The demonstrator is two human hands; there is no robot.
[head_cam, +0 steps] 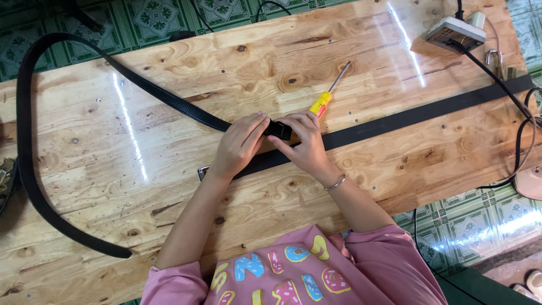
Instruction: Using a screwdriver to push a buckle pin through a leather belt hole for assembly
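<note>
A long black leather belt (34, 164) curves over the wooden table (169, 85) from the left edge to the centre. My left hand (240, 144) and my right hand (305, 141) both grip the belt's end with its black buckle piece (279, 130) between the fingertips. A second flat black strap (423, 113) runs from under my hands to the right edge. A screwdriver with a yellow and red handle (324, 99) lies just behind my right hand. A small metal part (202, 171) pokes out beside my left wrist.
A white power strip (454, 31) with a black cable (516, 101) sits at the far right corner. A brass padlock (497, 59) lies next to it. Green patterned floor tiles surround the table.
</note>
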